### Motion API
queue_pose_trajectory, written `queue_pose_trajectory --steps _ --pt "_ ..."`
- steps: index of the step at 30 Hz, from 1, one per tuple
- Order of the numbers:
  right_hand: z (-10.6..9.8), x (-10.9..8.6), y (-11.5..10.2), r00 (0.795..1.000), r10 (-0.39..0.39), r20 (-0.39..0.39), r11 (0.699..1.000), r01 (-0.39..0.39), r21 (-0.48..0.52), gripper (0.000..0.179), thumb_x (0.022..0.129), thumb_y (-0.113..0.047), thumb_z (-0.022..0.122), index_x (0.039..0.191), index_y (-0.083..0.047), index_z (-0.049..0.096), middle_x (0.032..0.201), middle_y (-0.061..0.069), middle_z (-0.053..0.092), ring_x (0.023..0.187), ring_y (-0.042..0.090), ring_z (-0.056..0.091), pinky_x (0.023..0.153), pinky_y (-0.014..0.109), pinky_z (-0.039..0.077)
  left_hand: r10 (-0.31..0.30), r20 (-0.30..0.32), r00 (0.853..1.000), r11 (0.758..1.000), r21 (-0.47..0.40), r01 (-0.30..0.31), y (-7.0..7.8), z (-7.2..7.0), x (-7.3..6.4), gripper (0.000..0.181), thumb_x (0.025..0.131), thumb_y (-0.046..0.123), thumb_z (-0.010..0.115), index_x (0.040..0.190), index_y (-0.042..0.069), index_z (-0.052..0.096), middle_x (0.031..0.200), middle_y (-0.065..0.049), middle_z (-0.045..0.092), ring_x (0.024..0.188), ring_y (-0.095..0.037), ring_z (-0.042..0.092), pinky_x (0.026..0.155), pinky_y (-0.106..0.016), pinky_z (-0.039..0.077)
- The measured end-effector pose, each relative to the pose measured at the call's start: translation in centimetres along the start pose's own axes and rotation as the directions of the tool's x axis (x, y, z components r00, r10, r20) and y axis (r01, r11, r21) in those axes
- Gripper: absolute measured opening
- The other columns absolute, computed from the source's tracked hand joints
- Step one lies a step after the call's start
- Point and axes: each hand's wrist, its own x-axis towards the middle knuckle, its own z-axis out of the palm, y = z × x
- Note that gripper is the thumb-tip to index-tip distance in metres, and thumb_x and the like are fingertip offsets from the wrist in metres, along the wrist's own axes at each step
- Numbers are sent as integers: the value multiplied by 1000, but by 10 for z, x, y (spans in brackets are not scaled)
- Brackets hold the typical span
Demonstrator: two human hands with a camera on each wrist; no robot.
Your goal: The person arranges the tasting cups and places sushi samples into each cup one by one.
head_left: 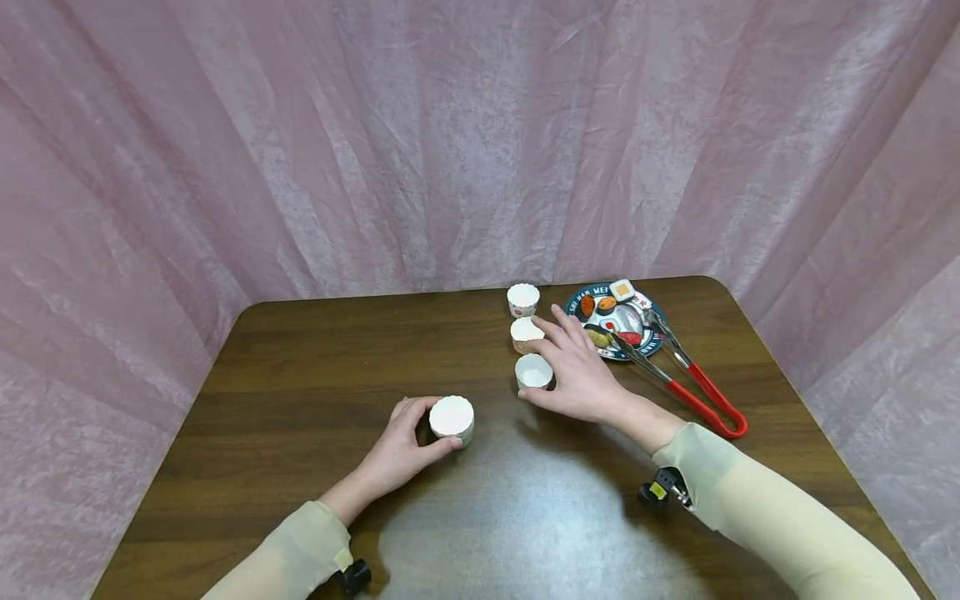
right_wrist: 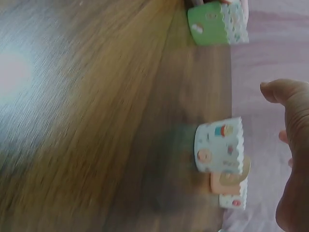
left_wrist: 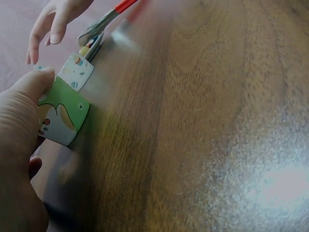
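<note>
My left hand [head_left: 393,458] grips a green paper baking cup [left_wrist: 73,107] with a cartoon face, thumb on the near side and fingers behind. In the right wrist view a white patterned scalloped edge shows above its green wall. To the right, my right hand [head_left: 577,375] hovers with spread fingers beside a white printed paper cup [right_wrist: 219,147]. The right wrist view shows the hand apart from that cup. Behind it stand a peach-coloured cup [head_left: 527,335] and a further white cup [head_left: 522,302], in a row running away from me.
At the back right lies a round dark blue plate [head_left: 579,298] bearing several sushi-like pieces, one a white square piece [head_left: 622,290]. Red-handled metal tongs [head_left: 726,408] rest with their tips on the plate. A pink curtain [head_left: 450,167] hangs behind the wooden table [head_left: 315,350].
</note>
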Motion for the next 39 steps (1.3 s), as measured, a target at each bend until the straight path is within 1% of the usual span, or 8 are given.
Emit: queue_pose_trajectory --steps 7,10,13,17,23,29,33,39 --pt "6 7 -19 995 -87 40 996 86 27 69 79 -52 82 134 -14 64 159 12 39 156 32 7 123 58 6 13 -9 1000 1000 14 -13 2 -1 0 70 82 56 82 136 20 58 132 8 59 136 -22 38 113 -56 32" --pt "9 9 -27 991 -109 83 994 106 33 70 81 -54 80 138 -16 62 163 9 35 156 33 6 122 58 7 28 -11 1000 999 30 -28 3 -2 0 71 81 53 84 137 18 57 133 7 59 134 -23 40 111 -56 34" --pt "12 11 -33 983 -133 129 991 129 38 73 82 -56 77 141 -17 60 164 7 33 156 33 4 121 61 10 54 -16 998 997 47 -53 2 -2 0 74 80 50 87 139 16 56 134 5 60 133 -24 42 115 -58 28" --pt "17 14 -42 968 -193 161 981 187 54 76 83 -58 77 144 -17 58 163 7 34 156 34 5 120 62 14 65 -21 998 995 71 -64 1 -2 0 78 79 48 88 141 13 55 134 3 60 133 -24 43 122 -58 11" --pt "26 21 -53 940 -278 196 960 269 73 78 83 -58 77 145 -17 56 162 9 37 156 31 4 121 60 11 56 -20 998 995 82 -54 -1 1 1 73 81 49 86 137 13 57 131 3 61 132 -21 43 123 -55 8" --pt "33 28 -60 925 -289 245 957 280 73 79 83 -58 76 147 -16 55 161 9 37 156 29 4 122 57 10 28 -12 1000 997 69 -27 -1 1 1 69 83 53 83 135 16 58 129 7 61 134 -19 41 123 -54 9" --pt "34 32 -61 923 -293 251 956 278 93 76 83 -57 76 145 -16 57 160 10 39 156 30 5 123 57 9 27 -1 1000 998 62 -27 -1 0 1 67 83 55 81 135 17 58 129 8 61 136 -20 39 123 -55 8" --pt "36 35 -60 915 -308 259 950 282 136 71 83 -55 77 141 -16 62 160 11 39 156 33 6 122 57 9 20 10 1000 998 51 -21 2 -1 1 66 84 51 82 135 17 58 131 6 61 142 -25 35 123 -57 9"
